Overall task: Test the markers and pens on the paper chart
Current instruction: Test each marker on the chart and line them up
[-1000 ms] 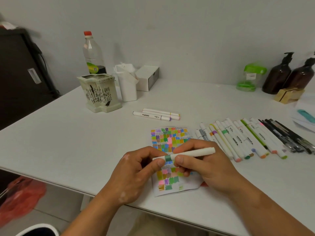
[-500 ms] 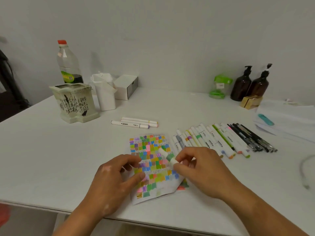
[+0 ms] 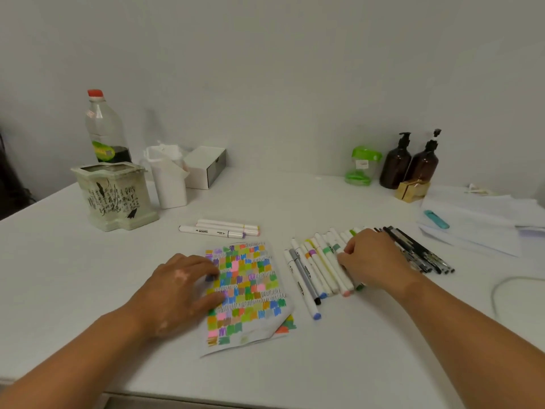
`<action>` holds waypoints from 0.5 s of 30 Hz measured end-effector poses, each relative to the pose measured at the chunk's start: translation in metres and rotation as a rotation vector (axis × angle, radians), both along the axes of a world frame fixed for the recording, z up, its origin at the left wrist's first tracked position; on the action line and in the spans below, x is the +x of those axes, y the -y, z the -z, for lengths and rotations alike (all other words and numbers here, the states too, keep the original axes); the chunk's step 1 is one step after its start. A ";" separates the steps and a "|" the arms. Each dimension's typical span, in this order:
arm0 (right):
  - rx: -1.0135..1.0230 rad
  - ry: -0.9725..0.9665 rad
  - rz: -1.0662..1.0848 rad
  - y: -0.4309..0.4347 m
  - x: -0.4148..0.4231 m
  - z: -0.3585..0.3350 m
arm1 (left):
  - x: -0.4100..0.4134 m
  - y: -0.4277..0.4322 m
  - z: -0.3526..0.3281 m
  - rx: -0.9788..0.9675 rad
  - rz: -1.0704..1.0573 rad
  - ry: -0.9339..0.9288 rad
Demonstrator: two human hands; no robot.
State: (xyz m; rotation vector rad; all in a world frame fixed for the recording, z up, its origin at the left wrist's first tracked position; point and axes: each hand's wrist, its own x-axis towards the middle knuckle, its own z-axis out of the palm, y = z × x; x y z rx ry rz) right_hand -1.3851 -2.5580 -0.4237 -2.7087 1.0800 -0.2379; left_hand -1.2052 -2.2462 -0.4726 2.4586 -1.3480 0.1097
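Left hand (image 3: 180, 286) rests on the left edge of the paper chart (image 3: 250, 290), fingers loosely spread, pinning it mid-table. Advisable: press the sheet flat and lift one marker clear of the row of markers (image 3: 312, 267) just beside it. Right hand (image 3: 374, 261) covers that row, fingers curled downward. Whether they clasp a marker cannot be told. The pens (image 3: 421, 252) beyond are partly hidden.

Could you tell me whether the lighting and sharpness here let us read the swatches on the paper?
Head view: soft even light, no glare on the paper, swatches distinct; print on the markers blurry; the bottle casts a faint shadow on the wall.
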 end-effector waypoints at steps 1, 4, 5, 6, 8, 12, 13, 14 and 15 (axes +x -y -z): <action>0.001 -0.021 0.007 0.000 0.003 0.000 | 0.007 -0.003 0.000 0.006 0.007 0.008; -0.083 -0.053 0.032 -0.002 0.012 -0.006 | 0.022 -0.011 0.000 0.008 0.022 0.004; -0.116 -0.027 0.023 -0.005 0.018 -0.009 | 0.025 -0.013 0.002 -0.004 0.023 -0.008; -0.127 0.016 -0.010 -0.009 0.025 -0.012 | 0.027 -0.013 0.003 -0.019 0.026 -0.019; -0.084 0.116 -0.148 -0.022 0.045 -0.016 | 0.028 -0.013 0.007 -0.041 0.025 -0.035; -0.030 0.146 -0.419 -0.046 0.100 -0.008 | 0.031 -0.013 0.011 -0.054 0.009 -0.059; -0.028 0.134 -0.445 -0.049 0.115 -0.005 | 0.032 -0.013 0.012 -0.058 0.005 -0.065; -0.022 0.118 -0.458 -0.051 0.129 -0.002 | 0.033 -0.014 0.013 -0.062 0.003 -0.068; -0.012 0.101 -0.464 -0.053 0.142 0.000 | 0.033 -0.014 0.014 -0.063 0.004 -0.069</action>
